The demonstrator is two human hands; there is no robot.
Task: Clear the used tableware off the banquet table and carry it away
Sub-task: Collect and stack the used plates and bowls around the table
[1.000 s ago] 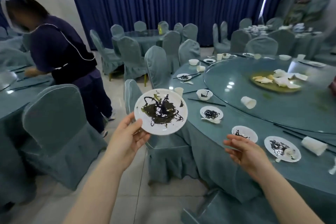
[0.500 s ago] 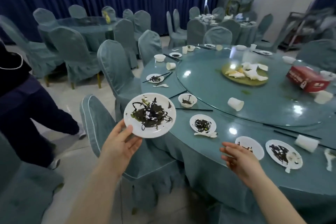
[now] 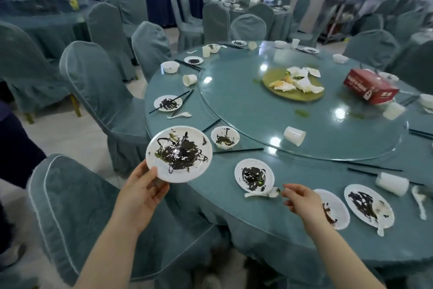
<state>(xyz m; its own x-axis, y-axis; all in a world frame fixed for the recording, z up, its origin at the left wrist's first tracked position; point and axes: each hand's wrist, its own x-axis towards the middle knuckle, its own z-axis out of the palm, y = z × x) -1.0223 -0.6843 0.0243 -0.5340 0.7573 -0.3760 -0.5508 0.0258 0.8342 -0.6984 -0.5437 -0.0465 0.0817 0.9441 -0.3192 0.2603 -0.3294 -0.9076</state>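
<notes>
Spoon (image 3: 260, 193): lies left-right on the surface, just left of right hand (image 3: 302, 199) fingertips, near small plate (image 3: 254, 176).
Right fingers: loosely curled, empty.
Left hand (image 3: 140, 189): grips dirty plate (image 3: 179, 154).

The right hand (image 3: 301, 197) has reached the white spoon (image 3: 262, 193) beside the small plate (image 3: 254, 176).

Round teal table (image 3: 269, 223) with dirty plates (image 3: 254, 176), cups (image 3: 294, 136), chopsticks (image 3: 237, 150).
</notes>
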